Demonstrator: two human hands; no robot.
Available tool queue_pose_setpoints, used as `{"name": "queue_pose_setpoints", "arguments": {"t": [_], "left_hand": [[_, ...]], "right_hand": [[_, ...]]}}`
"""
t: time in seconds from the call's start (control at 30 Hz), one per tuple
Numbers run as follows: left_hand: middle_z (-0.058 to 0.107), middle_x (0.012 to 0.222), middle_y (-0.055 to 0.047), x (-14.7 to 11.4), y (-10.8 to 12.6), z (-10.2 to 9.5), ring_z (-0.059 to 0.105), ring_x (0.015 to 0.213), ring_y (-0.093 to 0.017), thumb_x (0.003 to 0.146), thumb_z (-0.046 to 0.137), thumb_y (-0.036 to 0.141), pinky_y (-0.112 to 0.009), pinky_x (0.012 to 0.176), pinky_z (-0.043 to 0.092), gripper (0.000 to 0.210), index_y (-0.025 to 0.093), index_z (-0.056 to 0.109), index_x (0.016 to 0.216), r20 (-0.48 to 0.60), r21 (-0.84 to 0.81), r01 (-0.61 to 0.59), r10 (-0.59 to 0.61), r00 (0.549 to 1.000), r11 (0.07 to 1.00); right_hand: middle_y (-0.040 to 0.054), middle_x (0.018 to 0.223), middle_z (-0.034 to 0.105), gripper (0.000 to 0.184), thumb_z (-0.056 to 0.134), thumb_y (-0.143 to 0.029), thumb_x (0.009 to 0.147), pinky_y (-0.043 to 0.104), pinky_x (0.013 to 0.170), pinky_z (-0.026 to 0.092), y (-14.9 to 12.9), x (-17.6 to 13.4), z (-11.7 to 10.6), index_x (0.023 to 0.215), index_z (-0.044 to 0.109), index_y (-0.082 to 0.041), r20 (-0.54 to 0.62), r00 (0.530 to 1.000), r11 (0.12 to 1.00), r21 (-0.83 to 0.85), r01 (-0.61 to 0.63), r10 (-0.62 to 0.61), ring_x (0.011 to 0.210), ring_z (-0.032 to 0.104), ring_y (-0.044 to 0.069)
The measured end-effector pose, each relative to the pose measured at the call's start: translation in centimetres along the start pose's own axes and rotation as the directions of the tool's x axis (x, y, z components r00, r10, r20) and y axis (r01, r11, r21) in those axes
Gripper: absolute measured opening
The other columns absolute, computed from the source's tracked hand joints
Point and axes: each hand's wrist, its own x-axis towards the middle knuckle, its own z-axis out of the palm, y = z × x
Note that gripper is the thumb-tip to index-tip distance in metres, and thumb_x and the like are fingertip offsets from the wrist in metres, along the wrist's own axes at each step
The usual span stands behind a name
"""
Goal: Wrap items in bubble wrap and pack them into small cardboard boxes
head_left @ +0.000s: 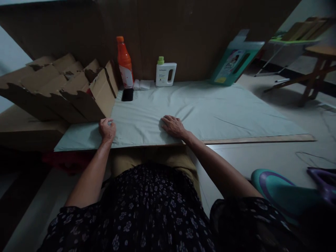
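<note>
The pale green cloth lies under both hands, its long side running left to right. The left hand curls near the cloth's left end, its grip unclear; the right hand rests on top, fingers slightly apart.

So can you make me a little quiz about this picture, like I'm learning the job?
1. Which stands nearer the brown cardboard boxes: (a) the big teal plastic jug, or (b) the tall orange plastic bottle?
2. True or false: the person's right hand rests on the pale blue-green cloth.
3. Fill in the blank: the white plastic bottle with a handle has a ____ cap.

Key: 1. b; 2. true; 3. green.
</note>
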Motion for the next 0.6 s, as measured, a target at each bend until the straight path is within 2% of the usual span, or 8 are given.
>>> {"name": "queue_pose_setpoints", "arguments": {"t": [0.23,0.43,0.6], "left_hand": [[0.064,0.087,-0.007,-0.13,0.1,0.11,0.064,0.093,-0.027,0.067,0.053,0.013,-0.04,0.094,0.05,0.017,0.02,0.066,0.074,-0.004,-0.021,0.022,-0.022,1.0,1.0],[0.066,0.092,-0.008,-0.2,-0.12,0.32,0.063,0.098,-0.026,0.068,0.052,0.012,-0.039,0.096,0.049,0.018,0.019,0.066,0.077,-0.007,-0.021,0.053,-0.053,0.999,0.998],[0.065,0.092,-0.008,-0.16,-0.06,0.28,0.063,0.098,-0.026,0.067,0.052,0.012,-0.039,0.096,0.049,0.018,0.019,0.066,0.077,0.01,-0.012,0.049,-0.049,0.999,0.999]], "right_hand": [[0.0123,0.147,0.053,0.04,0.043,-0.034,0.101,0.045,0.102,0.042,-0.09,0.04,-0.01,0.137,0.054,-0.021,-0.015,1.0,1.0,-0.023,0.005,-0.005,0.131,0.049,0.03],[0.0149,0.149,0.05,0.045,0.041,-0.034,0.101,0.049,0.105,0.04,0.12,0.08,0.43,0.142,0.05,-0.019,-0.021,1.0,1.0,-0.02,0.017,-0.017,0.135,0.045,0.032],[0.014,0.15,0.05,0.044,0.041,-0.034,0.101,0.047,0.106,0.038,0.21,0.05,0.86,0.141,0.051,-0.019,-0.038,0.999,1.0,0.001,0.01,-0.01,0.136,0.043,0.031]]}}
